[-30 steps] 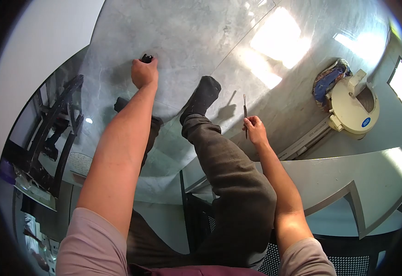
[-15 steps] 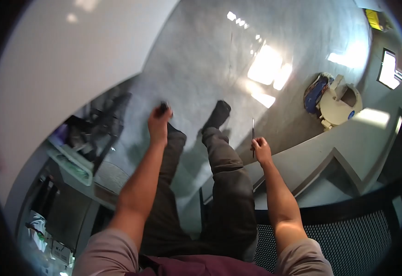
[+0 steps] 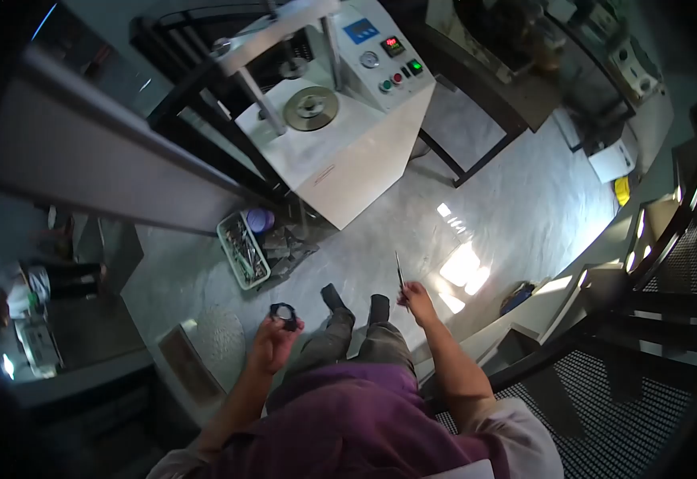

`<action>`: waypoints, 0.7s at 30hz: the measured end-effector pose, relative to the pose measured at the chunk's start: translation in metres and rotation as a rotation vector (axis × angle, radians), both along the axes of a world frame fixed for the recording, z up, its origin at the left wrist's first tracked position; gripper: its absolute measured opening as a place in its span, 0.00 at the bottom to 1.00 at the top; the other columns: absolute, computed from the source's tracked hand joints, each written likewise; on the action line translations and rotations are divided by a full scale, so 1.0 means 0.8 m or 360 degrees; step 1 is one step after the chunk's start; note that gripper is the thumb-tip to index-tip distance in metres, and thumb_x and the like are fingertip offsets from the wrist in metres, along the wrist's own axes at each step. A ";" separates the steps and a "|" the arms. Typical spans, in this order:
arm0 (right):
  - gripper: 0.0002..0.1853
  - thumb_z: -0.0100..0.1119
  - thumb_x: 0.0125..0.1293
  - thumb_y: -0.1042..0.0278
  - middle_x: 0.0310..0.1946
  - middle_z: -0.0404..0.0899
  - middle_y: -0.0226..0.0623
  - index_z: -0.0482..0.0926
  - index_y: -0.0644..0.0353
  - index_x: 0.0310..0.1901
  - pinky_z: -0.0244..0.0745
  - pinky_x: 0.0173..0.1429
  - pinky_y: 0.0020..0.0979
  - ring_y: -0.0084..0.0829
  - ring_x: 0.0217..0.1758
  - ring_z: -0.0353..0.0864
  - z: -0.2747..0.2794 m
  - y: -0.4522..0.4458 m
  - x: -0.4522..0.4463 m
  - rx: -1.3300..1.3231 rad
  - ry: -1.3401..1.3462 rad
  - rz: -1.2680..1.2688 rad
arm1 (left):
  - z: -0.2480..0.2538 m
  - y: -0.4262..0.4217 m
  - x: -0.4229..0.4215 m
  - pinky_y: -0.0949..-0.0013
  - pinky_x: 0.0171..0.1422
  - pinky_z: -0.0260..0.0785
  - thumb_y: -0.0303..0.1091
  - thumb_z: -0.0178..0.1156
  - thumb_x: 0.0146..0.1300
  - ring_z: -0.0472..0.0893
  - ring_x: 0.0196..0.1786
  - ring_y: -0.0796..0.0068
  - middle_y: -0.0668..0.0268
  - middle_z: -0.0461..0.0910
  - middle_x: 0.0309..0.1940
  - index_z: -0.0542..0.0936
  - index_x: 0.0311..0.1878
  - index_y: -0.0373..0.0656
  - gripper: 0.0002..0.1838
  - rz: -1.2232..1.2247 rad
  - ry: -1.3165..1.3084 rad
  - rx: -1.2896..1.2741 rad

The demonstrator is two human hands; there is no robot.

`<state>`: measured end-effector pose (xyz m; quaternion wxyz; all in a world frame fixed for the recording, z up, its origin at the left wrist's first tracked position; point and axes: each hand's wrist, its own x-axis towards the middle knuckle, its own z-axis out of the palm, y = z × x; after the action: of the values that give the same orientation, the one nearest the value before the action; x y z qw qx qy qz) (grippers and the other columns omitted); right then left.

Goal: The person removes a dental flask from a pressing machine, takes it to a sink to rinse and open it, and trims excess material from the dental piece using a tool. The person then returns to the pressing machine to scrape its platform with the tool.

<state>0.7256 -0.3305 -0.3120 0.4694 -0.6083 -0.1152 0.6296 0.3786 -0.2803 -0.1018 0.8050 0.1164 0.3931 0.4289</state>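
Note:
My left hand (image 3: pixel 273 343) is closed around a small black object with a round, pale middle (image 3: pixel 284 313), held up in front of my left foot. What the black object is cannot be made out. In my right hand (image 3: pixel 418 302) is a thin dark stick-like tool (image 3: pixel 399 273), pinched between the fingers with its narrow tip pointing up and away from me. My two hands are apart, with my dark-socked feet (image 3: pixel 378 308) on the grey floor between them.
A white machine (image 3: pixel 356 160) with a control panel and round plate stands ahead. Left of centre, a pale green tray (image 3: pixel 245 275) holds several tools. Black mesh seating (image 3: pixel 604 399) is at the lower right. A person in white (image 3: pixel 27 297) is at the far left.
The view has tilted up, bringing the machine and tool tray into sight. My left hand has lifted from the floor with the black object. My right hand still holds the thin tool.

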 end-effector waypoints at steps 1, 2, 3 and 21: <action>0.07 0.50 0.71 0.68 0.34 0.77 0.35 0.72 0.62 0.45 0.76 0.39 0.31 0.28 0.35 0.78 0.036 0.028 -0.006 0.0011 -0.0129 0.0103 | 0.003 -0.022 -0.016 0.56 0.63 0.66 0.29 0.61 0.59 0.79 0.49 0.65 0.62 0.79 0.42 0.74 0.47 0.42 0.13 0.0246 0.0006 0.0008; 0.08 0.50 0.71 0.65 0.32 0.76 0.33 0.73 0.60 0.44 0.71 0.34 0.28 0.25 0.32 0.75 0.053 0.052 -0.008 0.0073 -0.0257 0.0188 | 0.023 -0.036 -0.022 0.56 0.63 0.66 0.29 0.61 0.59 0.79 0.49 0.65 0.62 0.80 0.43 0.76 0.46 0.44 0.11 0.0320 -0.0035 0.0029; 0.09 0.48 0.71 0.63 0.30 0.75 0.32 0.73 0.59 0.43 0.69 0.33 0.27 0.24 0.30 0.74 0.070 0.075 -0.008 0.0137 -0.0354 0.0245 | 0.026 -0.053 -0.035 0.55 0.65 0.63 0.33 0.62 0.61 0.76 0.51 0.64 0.63 0.79 0.45 0.77 0.43 0.46 0.08 0.0370 -0.0042 0.0095; 0.24 0.62 0.63 0.44 0.22 0.70 0.28 0.69 0.60 0.40 0.64 0.23 0.27 0.23 0.20 0.67 0.177 0.483 0.192 0.0460 -0.1378 -0.0664 | 0.028 -0.069 -0.136 0.59 0.66 0.63 0.37 0.60 0.65 0.74 0.56 0.63 0.58 0.75 0.56 0.70 0.60 0.39 0.23 0.1125 -0.0430 0.0624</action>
<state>0.8789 0.0558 -0.1700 0.5738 -0.7526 -0.2613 0.1899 0.2698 -0.3358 -0.0798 0.6153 0.0680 0.2110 0.7565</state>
